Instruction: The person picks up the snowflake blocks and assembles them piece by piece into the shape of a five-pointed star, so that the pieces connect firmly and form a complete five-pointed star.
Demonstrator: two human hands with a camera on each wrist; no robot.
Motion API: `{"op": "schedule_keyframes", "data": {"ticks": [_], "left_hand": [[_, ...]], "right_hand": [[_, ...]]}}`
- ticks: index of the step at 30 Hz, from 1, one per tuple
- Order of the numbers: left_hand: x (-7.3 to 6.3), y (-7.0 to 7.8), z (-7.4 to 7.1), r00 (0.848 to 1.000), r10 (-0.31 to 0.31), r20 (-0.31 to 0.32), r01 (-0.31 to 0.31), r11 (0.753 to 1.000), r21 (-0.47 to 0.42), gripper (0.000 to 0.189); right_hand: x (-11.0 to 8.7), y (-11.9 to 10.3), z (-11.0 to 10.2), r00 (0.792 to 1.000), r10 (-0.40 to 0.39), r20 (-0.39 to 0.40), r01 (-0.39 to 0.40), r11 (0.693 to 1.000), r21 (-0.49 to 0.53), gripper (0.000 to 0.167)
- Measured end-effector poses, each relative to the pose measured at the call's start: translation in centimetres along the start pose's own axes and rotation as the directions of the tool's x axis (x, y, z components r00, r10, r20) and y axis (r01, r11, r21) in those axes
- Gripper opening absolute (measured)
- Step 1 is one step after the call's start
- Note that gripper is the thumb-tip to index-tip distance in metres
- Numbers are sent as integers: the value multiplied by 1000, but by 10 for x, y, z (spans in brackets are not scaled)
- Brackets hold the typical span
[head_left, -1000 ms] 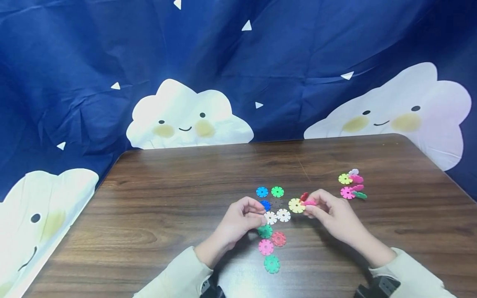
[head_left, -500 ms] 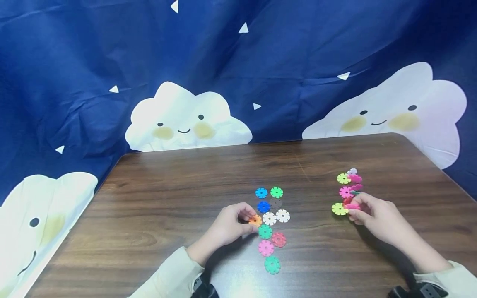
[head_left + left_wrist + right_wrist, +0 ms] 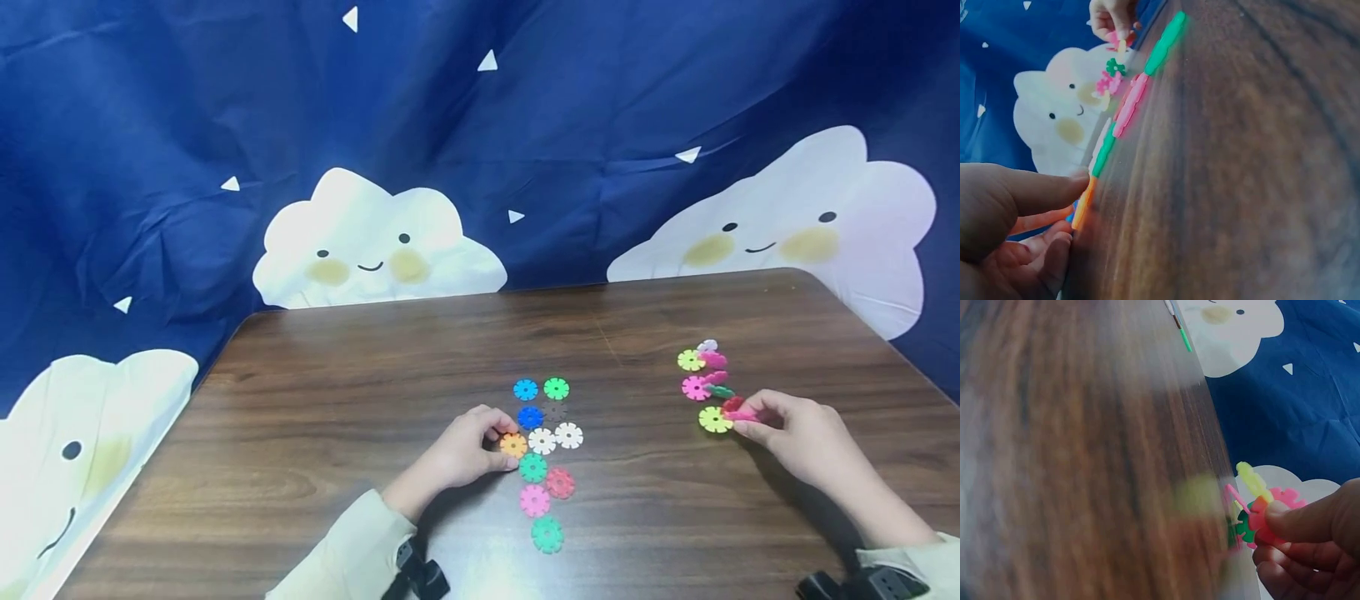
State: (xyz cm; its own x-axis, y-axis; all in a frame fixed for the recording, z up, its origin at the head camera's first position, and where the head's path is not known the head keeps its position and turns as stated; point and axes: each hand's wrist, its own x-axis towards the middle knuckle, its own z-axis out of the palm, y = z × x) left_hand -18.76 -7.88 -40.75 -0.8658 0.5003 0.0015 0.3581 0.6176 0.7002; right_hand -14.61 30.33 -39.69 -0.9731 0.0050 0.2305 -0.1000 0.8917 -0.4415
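My left hand (image 3: 467, 448) holds an orange notched snowflake disc (image 3: 513, 445) by its edge, low at the table. In the left wrist view its thumb and fingertips lie round the orange disc. Beside it lie a white disc (image 3: 542, 441) and a green disc (image 3: 533, 467). My right hand (image 3: 798, 429) pinches a joined cluster of snowflake discs: a yellow disc (image 3: 716, 419), a pink disc (image 3: 741, 414) and a red one (image 3: 732, 404). From the right wrist view, the thumb presses on the pink disc (image 3: 1266, 526). Whether this cluster touches the table is unclear.
Flat discs lie in a group at mid-table, among them blue (image 3: 526, 389), bright green (image 3: 557, 388), red (image 3: 560, 482) and teal (image 3: 547, 534). Two more joined clusters (image 3: 691, 360) (image 3: 696, 388) stand behind the right hand. A blue cloud-print cloth (image 3: 555, 125) hangs behind the wooden table (image 3: 360, 367).
My right hand has carried the yellow, pink and red cluster rightward, near the other clusters. The left hand has shifted slightly left, and the orange disc now shows beside the white one.
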Motion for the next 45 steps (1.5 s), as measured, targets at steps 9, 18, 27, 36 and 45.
{"op": "schedule_keyframes", "data": {"ticks": [9, 18, 27, 36, 45], "left_hand": [[4, -4, 2, 1000, -3, -5, 3, 999, 49, 27], [3, -2, 5, 999, -14, -35, 16, 998, 58, 22], [3, 0, 4, 999, -19, -49, 22, 998, 65, 22], [4, 0, 7, 998, -39, -40, 41, 998, 47, 21], [4, 2, 7, 997, -64, -44, 66, 997, 48, 21]], "right_hand": [[1, 4, -1, 1000, 4, 17, -4, 1000, -26, 15], [2, -6, -7, 996, -87, -28, 86, 995, -60, 23], [18, -63, -9, 988, -155, 9, 153, 982, 109, 27], [33, -104, 29, 935, -238, 264, 157, 943, 294, 24], [39, -125, 63, 899, -234, 371, 116, 943, 313, 21]]}}
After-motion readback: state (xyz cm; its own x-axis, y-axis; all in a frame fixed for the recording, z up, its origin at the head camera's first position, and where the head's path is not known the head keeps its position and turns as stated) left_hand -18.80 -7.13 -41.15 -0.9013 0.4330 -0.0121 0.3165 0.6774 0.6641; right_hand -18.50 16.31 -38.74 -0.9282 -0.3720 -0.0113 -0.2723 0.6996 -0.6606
